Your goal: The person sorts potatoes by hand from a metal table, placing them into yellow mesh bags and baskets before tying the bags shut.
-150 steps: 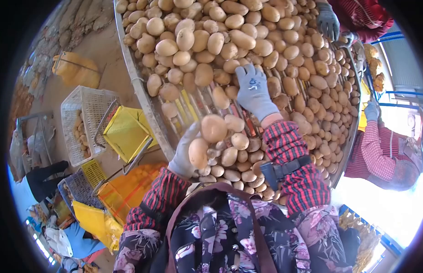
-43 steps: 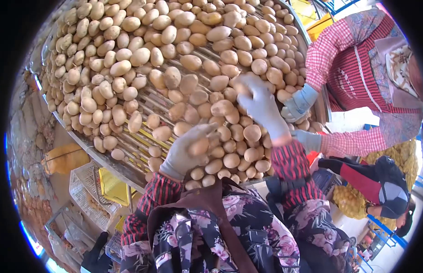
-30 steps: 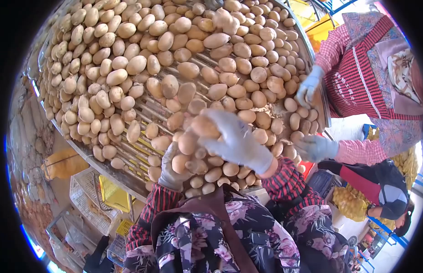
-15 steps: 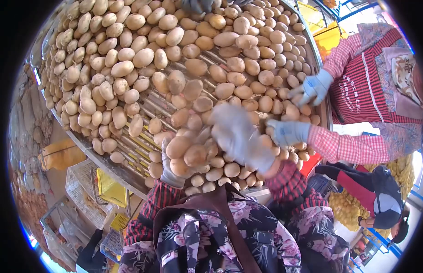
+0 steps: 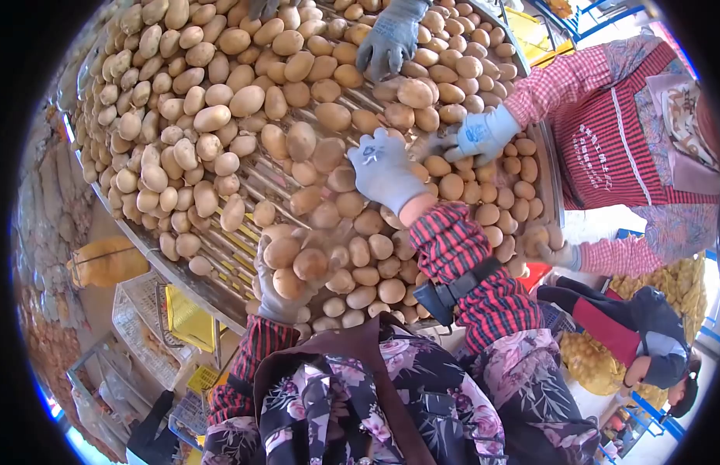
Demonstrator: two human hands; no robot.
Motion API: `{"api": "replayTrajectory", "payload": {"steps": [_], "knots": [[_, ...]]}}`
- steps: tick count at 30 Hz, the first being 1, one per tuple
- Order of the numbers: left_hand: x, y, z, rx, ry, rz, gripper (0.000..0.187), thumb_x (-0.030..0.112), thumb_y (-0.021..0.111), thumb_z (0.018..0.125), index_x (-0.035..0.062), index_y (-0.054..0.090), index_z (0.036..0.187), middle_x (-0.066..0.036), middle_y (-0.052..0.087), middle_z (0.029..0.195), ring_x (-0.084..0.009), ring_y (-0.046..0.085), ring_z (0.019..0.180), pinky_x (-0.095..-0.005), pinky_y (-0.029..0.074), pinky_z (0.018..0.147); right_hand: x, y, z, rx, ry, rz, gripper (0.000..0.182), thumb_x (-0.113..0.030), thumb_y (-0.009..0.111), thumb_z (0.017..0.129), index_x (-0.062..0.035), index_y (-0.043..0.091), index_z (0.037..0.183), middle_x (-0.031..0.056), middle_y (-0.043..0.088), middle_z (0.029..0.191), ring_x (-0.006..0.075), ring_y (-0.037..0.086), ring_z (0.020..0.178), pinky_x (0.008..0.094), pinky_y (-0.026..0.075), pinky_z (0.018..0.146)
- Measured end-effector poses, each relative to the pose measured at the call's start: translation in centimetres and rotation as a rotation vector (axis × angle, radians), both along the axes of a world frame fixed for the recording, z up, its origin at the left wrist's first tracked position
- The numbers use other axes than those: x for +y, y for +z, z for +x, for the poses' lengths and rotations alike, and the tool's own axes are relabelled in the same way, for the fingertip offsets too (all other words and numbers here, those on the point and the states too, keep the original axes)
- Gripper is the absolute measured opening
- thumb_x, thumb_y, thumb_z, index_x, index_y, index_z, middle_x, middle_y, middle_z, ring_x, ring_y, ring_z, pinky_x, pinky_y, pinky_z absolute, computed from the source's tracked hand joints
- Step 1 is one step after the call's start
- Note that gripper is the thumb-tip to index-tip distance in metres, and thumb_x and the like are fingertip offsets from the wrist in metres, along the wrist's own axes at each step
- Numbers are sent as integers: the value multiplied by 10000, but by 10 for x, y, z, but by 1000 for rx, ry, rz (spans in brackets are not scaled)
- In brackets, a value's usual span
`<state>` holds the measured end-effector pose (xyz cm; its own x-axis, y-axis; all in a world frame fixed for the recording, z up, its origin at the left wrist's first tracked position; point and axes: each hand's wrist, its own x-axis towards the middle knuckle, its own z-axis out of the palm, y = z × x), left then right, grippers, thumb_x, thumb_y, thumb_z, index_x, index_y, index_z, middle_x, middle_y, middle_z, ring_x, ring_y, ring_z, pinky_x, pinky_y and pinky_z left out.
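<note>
My left hand (image 5: 276,291), in a pale grey glove, is closed around several potatoes (image 5: 310,264) at the near edge of the sorting table. Dust blurs the air just right of them. My right hand (image 5: 382,169), gloved alike, reaches forward over the middle of the heap, back upward. Its fingers bend down out of sight, so whether they grip a potato does not show. Loose potatoes (image 5: 391,291) lie between my forearms. Bare slats (image 5: 259,174) show left of my right hand.
At the right, a co-worker's gloved hand (image 5: 480,138) works close to my right hand; their other hand (image 5: 550,248) holds a potato at the edge. Another person's grey-gloved hand (image 5: 392,40) reaches in from the far side. Crates (image 5: 147,325) stand below left.
My right hand has moved forward and slightly left. My left hand shifted a little left with its potatoes. The co-worker's hands moved, and a far-side gloved hand came further in.
</note>
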<state>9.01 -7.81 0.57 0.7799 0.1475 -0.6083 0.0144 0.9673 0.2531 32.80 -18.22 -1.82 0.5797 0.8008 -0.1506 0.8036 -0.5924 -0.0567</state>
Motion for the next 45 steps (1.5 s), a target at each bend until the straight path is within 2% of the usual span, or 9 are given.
{"api": "replayTrajectory", "payload": {"steps": [3,6,17,21,24,31,34,41,45], "knots": [[2,11,-2,-56,-255,1158,590,623,409,958,105,573,1187,-117,585,1227,-350,566,1159,-570,496,941,-23,13,15,176,95,55,248,-134,631,771,-120,696,1010,93,647,981,322,575,998,416,476,896],[16,12,-13,-75,85,-87,600,599,434,964,74,569,1221,-135,614,1206,-351,604,1071,-523,517,882,-70,3,8,-23,193,11,410,-159,674,753,-117,649,1160,144,612,1119,334,573,1054,400,468,951],[39,20,-68,-402,120,153,510,522,422,1000,65,571,1171,-169,605,1171,-390,614,1047,-535,560,856,-115,-2,34,428,-75,-77,599,-274,754,757,-107,580,1305,194,598,1246,358,604,1134,418,489,977],[38,16,-97,-197,368,-71,564,582,444,976,66,564,1169,-213,550,1253,-417,540,1173,-559,523,924,-116,8,37,842,-365,293,550,-200,685,786,-60,582,1308,160,670,1169,250,662,1047,356,522,952],[37,8,-108,-271,350,-63,617,632,436,962,68,570,1174,-225,552,1243,-424,531,1183,-569,498,961,-67,57,-5,1789,-451,1237,381,-123,578,868,57,577,1204,149,674,1099,243,676,993,347,555,927],[23,19,-126,-202,460,24,396,417,523,971,64,568,1146,-128,570,1237,-350,528,1195,-538,508,956,60,10,-71,93,381,101,312,-313,622,901,-84,653,1111,120,667,1114,300,680,953,429,552,810],[7,12,-149,34,431,578,401,405,545,962,65,575,1173,-117,560,1269,-341,516,1202,-553,494,958,89,14,-75,117,459,-220,323,-321,633,890,-88,669,1112,142,654,1157,349,658,1023,454,536,861],[-3,2,-199,-347,637,-9,502,503,507,972,63,530,1213,-157,509,1333,-362,456,1287,-571,429,1033,23,50,-62,1053,-7,370,599,-348,777,778,-63,617,1279,189,614,1308,347,620,1169,420,487,1007],[-6,9,-200,448,171,1571,453,81,783,797,38,541,1178,-95,618,1180,-195,610,1079,-335,514,905,0,13,-110,596,344,195,643,-372,819,737,-72,621,1270,177,552,1364,351,551,1236,400,434,1065]]}}
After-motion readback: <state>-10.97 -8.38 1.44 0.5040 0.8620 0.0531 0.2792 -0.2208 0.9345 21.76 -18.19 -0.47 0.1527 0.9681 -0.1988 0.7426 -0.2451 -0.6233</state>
